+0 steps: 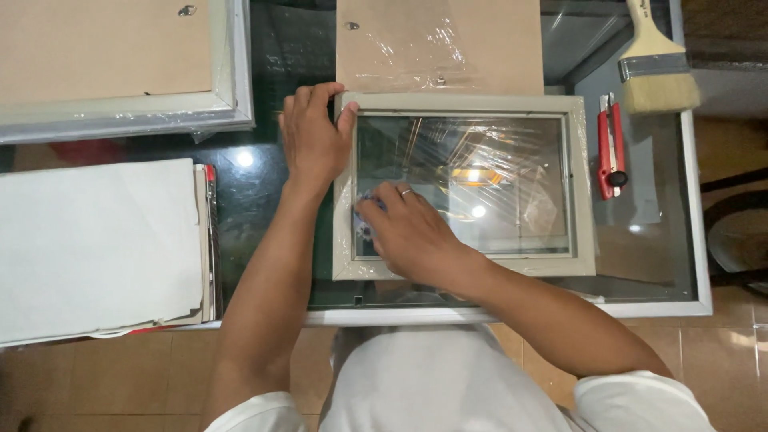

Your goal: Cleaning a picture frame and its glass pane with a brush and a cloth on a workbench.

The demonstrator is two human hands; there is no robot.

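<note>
Your left hand [314, 136] lies flat and spread on the far left corner of the grey picture frame [582, 184], fingers over the top rail and thumb on the corner, clamping nothing; it simply presses down, which likely keeps the frame from sliding on the slick glass tabletop [672, 264]. Your right hand [412, 232] rests on the glass pane [496, 216] inside the frame, near its left edge, with the fingers curled around a small crumpled cloth or wad [366, 210] of pale bluish material. It is mostly hidden under your fingers, so you cannot tell exactly what it is.

The frame sits in the middle of the table, directly in front of you, its pane covered in wrinkled clear film that catches the ceiling light.

Just beyond the frame lies a brown backing board [440, 44], also filmed over, touching or nearly touching the frame's far rail. To the right, within easy reach, a red utility knife [611, 148] lies parallel to the frame, and beyond it a wide paintbrush [658, 72] with pale bristles. On the left, a stack of white paper sheets [96, 244] sits near you, and another frame [120, 64], face down, lies farther away.
</note>
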